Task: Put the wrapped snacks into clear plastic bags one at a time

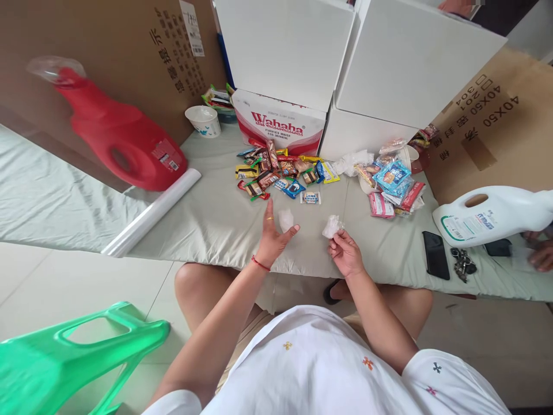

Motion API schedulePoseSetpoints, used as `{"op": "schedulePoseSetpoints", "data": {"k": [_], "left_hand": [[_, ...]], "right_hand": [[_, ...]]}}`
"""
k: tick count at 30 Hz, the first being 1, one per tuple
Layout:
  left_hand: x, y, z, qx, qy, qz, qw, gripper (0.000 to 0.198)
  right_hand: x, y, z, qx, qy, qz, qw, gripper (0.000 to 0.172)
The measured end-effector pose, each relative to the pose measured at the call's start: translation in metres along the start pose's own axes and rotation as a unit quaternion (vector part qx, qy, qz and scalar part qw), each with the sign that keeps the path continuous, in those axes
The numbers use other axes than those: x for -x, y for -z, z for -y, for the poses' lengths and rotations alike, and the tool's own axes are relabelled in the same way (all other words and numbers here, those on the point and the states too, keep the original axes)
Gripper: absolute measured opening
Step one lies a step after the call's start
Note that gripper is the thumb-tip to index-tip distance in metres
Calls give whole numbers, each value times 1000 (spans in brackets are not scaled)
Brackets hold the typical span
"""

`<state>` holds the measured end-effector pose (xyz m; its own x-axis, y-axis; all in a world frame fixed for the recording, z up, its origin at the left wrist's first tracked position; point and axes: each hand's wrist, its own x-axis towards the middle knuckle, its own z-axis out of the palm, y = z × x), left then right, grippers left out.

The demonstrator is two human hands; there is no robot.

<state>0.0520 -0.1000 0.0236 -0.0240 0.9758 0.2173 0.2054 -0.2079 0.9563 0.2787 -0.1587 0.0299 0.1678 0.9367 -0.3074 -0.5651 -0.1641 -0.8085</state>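
Note:
My right hand [347, 253] pinches a crumpled clear plastic bag [332, 226] between thumb and fingertips, just above the cloth. With fingers stretched out and thumb apart, my left hand [273, 241] is open beside another crumpled piece of clear plastic [286, 220]; I cannot tell whether they touch. Beyond my hands lies a pile of wrapped snacks [270, 173] in brown, yellow and blue wrappers. One small white-and-blue packet [310, 198] rests apart in front of it. To the right, a heap of snack packets [394, 181] covers part of a paper cup.
A red bottle [125, 138] and a plastic roll [151, 213] are at left, a white bottle [488, 216], phone [436, 255] and keys [463, 264] at right. Behind stands a Wahaha carton [279, 124]. Another person's hand [542, 255] shows at the right edge; a green stool [78, 351] stands lower left.

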Motion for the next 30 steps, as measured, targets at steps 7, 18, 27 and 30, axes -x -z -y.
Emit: {"op": "schedulePoseSetpoints", "data": {"k": [7, 18, 27, 30], "left_hand": [[26, -12, -32, 44, 61, 71, 995, 58], [35, -21, -13, -33, 35, 64, 997, 15], [48, -27, -34, -140, -183, 136, 964, 17], [52, -29, -30, -143, -204, 138, 959, 20]], "right_hand": [[16, -6, -5, 305, 142, 58, 940, 21], [14, 4, -24, 371, 111, 118, 914, 17], [20, -8, -13, 168, -6, 85, 982, 40], [17, -8, -14, 154, 6, 56, 986, 38]]}}
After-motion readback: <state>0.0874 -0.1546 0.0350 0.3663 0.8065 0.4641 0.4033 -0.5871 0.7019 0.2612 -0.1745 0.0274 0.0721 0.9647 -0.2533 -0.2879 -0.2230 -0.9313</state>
